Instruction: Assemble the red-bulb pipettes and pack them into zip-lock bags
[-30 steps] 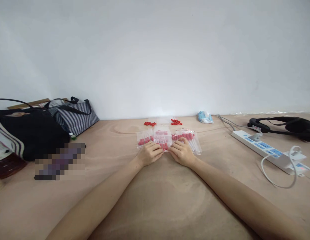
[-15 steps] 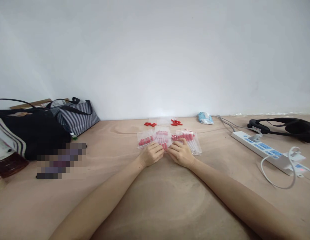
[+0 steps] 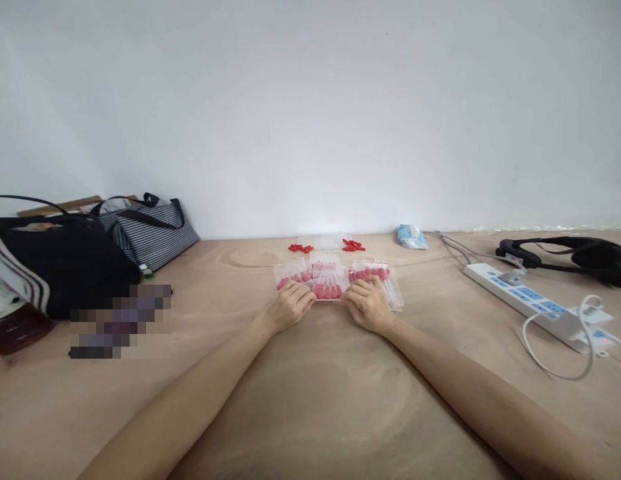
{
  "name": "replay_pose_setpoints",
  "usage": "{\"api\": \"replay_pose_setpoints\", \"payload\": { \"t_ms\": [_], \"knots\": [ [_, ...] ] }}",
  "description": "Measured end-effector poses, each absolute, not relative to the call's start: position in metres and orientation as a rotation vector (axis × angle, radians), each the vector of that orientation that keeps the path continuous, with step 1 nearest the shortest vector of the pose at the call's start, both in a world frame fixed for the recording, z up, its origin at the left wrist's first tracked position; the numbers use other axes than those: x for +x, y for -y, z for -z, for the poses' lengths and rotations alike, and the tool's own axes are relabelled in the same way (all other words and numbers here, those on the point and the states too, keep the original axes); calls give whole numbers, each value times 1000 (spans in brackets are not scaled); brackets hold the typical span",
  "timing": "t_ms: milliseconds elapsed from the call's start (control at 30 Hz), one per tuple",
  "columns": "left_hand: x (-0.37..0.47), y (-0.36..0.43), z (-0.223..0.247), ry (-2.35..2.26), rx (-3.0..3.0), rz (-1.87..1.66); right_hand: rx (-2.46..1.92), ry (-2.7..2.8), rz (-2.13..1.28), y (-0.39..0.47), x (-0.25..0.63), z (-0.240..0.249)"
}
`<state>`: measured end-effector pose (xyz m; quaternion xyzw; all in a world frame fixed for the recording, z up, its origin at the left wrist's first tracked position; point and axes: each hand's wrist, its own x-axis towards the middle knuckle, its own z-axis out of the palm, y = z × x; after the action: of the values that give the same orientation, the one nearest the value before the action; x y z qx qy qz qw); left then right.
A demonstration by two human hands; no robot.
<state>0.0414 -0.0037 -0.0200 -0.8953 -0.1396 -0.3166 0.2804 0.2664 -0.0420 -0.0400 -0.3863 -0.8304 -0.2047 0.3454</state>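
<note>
A clear plastic bag (image 3: 327,291) with red-ended white sticks lies between my hands, its near edge toward me. My left hand (image 3: 290,307) is closed on its near left corner, and my right hand (image 3: 367,304) pinches the near right corner. Beside my left hand is another bag (image 3: 290,271) with red-ended pieces, partly covered by the fingers. A third bag (image 3: 390,288) of red-ended sticks sits beyond and right of my right hand. Farther back lie loose red-ended sticks in a left group (image 3: 301,249) and a right group (image 3: 353,245).
Black bag (image 3: 85,260) and striped bag (image 3: 155,230) stand at the left, near a pixelated item (image 3: 123,323). A blue-white packet (image 3: 411,237) lies by the wall. Right are a power strip (image 3: 530,300) with cables and a black headset (image 3: 565,257).
My left hand has moved left and my right hand slightly right, so they are farther apart. More of the middle bag and its red ends shows between them.
</note>
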Motion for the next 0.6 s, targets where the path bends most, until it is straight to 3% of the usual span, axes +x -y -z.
{"api": "replay_pose_setpoints", "payload": {
  "t_ms": [333,600],
  "knots": [
    [57,9,23,344,-2419,951,-1018,2066,346,45,255,39],
    [52,10,21,364,-2416,995,-998,2105,391,48,258,38]
  ]
}}
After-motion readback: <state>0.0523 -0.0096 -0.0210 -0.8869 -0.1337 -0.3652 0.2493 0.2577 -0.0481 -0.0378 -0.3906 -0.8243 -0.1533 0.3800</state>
